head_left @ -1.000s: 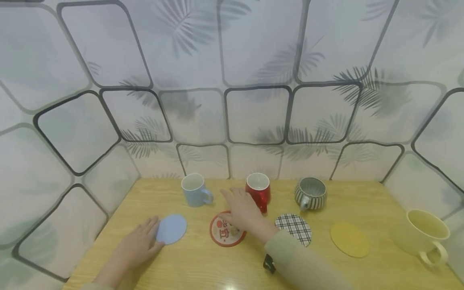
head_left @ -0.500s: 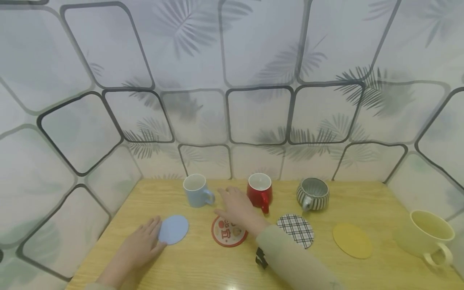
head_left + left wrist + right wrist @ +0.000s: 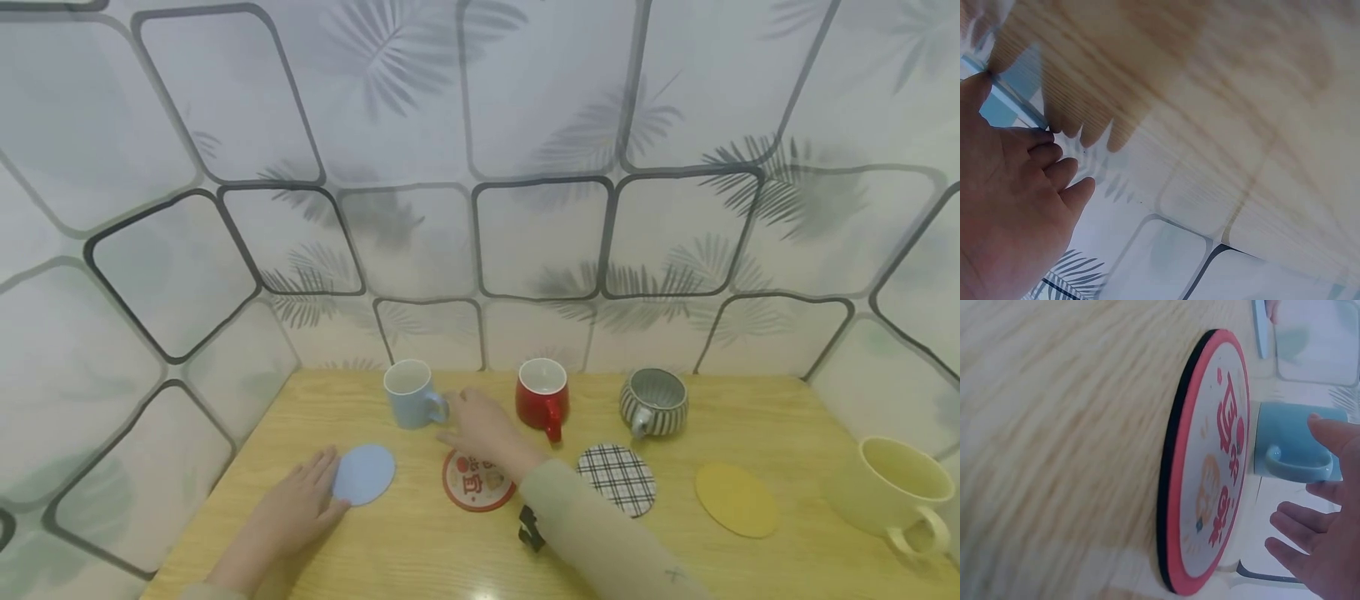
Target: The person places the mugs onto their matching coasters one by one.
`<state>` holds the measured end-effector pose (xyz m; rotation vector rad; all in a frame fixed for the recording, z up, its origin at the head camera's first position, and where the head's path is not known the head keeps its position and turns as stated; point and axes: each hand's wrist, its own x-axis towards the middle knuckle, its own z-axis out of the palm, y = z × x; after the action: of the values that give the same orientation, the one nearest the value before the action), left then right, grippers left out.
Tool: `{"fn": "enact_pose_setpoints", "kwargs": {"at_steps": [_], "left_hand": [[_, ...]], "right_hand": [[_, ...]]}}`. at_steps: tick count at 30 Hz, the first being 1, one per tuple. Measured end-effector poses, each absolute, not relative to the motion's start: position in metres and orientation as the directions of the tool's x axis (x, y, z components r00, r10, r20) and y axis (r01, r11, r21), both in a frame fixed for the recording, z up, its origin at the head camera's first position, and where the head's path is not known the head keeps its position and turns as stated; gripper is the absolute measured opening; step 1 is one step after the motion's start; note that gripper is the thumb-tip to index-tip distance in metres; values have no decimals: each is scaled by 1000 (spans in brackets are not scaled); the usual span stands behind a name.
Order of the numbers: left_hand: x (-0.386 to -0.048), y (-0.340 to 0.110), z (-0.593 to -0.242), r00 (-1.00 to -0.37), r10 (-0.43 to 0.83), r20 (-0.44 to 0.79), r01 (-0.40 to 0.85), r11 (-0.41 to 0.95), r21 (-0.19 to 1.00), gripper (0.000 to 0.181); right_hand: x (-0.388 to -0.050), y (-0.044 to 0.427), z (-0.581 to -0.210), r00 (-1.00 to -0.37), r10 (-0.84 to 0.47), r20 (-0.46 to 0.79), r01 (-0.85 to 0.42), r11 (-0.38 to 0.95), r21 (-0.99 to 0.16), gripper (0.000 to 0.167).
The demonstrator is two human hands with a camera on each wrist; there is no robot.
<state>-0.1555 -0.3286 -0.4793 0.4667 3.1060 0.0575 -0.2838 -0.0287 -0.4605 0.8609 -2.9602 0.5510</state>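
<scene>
Grab blue mug point(image 3: 1288, 428) by handle point(image 3: 1297, 473)
Probably slick, breakable tbh; with right hand point(image 3: 482, 427) and left hand point(image 3: 294, 504) relaxed, not gripping.

Smooth blue mug point(image 3: 408, 406), wood-grained table point(image 3: 420, 546)

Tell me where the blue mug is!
In the head view, the blue mug stands left of centre, beside the right grip, beyond the blue coaster.

light blue mug point(image 3: 410, 403), light blue coaster point(image 3: 366, 475), red mug point(image 3: 536, 405), grey striped cup point(image 3: 660, 413), yellow coaster point(image 3: 737, 500)
</scene>
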Motion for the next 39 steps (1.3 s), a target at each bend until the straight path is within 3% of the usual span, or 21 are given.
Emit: {"fn": "enact_pose_setpoints", "kwargs": {"at_steps": [10, 19, 27, 39], "left_hand": [[-156, -328, -480, -957, 289, 4, 289, 957, 27, 74], [-156, -329, -481, -958, 285, -12, 285, 958, 19, 75], [-157, -328, -481, -959, 284, -11, 284, 959, 17, 75], [-156, -326, -479, -958, 285, -19, 284, 958, 27, 74]], "right_hand": [[-290, -36, -464, -855, -513, 75, -487, 746, -453, 61], [-307, -40, -472, -818, -558, 137, -504, 581, -639, 14], [-307, -40, -472, -851, -521, 69, -395, 547, -738, 27], [-312, -37, -481, -851, -515, 100, -381, 477, -792, 25]]}}
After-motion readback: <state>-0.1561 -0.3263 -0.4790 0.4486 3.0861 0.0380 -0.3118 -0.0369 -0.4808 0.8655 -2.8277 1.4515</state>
